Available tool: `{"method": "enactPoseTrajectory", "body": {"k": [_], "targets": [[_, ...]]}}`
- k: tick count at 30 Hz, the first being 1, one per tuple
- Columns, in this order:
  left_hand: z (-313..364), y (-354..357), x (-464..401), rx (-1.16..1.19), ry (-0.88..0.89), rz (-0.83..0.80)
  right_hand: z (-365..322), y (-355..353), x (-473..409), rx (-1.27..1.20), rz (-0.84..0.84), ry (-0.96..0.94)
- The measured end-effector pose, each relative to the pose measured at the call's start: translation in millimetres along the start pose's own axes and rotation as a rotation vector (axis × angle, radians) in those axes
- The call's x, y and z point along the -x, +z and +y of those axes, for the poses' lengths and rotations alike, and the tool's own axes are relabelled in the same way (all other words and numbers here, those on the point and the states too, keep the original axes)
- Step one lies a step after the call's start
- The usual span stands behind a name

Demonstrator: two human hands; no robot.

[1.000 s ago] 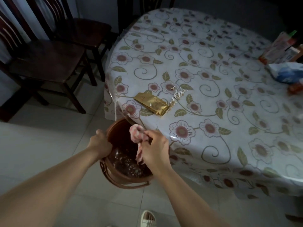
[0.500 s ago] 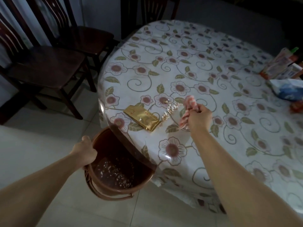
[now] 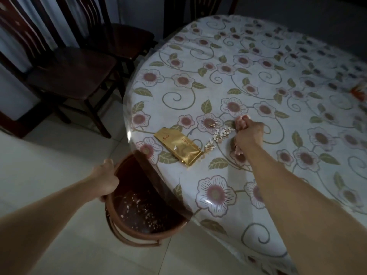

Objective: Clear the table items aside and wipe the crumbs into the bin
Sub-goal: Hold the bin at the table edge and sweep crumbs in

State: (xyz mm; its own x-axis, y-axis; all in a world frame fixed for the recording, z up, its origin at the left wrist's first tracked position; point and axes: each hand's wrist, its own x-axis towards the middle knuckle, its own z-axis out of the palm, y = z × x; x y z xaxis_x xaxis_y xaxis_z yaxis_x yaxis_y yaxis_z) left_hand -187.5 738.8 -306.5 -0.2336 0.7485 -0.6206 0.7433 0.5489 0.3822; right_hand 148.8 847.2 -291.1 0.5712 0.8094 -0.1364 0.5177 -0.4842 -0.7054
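Crumbs (image 3: pixel 218 135): pale flaky bits in a loose diagonal streak on the table (image 3: pixel 258 76), running near-left to far-right, just right of a gold foil packet (image 3: pixel 178 148). Packet is flat, rectangular, long axis far-left to near-right. Right hand (image 3: pixel 249 134) clenched around a bunched pink cloth (image 3: pixel 241 122), pressed to the glossy floral tablecloth at the streak's far-right end. Left hand (image 3: pixel 105 180) grips the rim of a round brown plastic bin (image 3: pixel 139 225), tucked under the near-left table edge, crumbs inside. Dark wooden chairs (image 3: pixel 75 72) far left.

path crumbs (image 3: pixel 218 135)→bin (image 3: pixel 147 211) | blocked: gold packet (image 3: pixel 178 148) | far tabletop free
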Motion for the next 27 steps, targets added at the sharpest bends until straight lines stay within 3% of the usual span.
{"method": "enactPoseTrajectory", "body": {"k": [4, 13, 27], "targets": [[-0.2, 0.0, -1.7, 0.023, -0.008, -0.014, -8.6, 17.1, 12.4, 0.072, -0.092, -0.151], [-4.8, 2.9, -1.7, 0.069, -0.028, -0.017, -16.2, 22.2, 71.9, 0.122, -0.286, -0.299], [-2.5, -5.4, 20.7, 0.083, -0.007, -0.018, -8.1, 40.4, 171.2, 0.113, -0.206, -0.292]]}}
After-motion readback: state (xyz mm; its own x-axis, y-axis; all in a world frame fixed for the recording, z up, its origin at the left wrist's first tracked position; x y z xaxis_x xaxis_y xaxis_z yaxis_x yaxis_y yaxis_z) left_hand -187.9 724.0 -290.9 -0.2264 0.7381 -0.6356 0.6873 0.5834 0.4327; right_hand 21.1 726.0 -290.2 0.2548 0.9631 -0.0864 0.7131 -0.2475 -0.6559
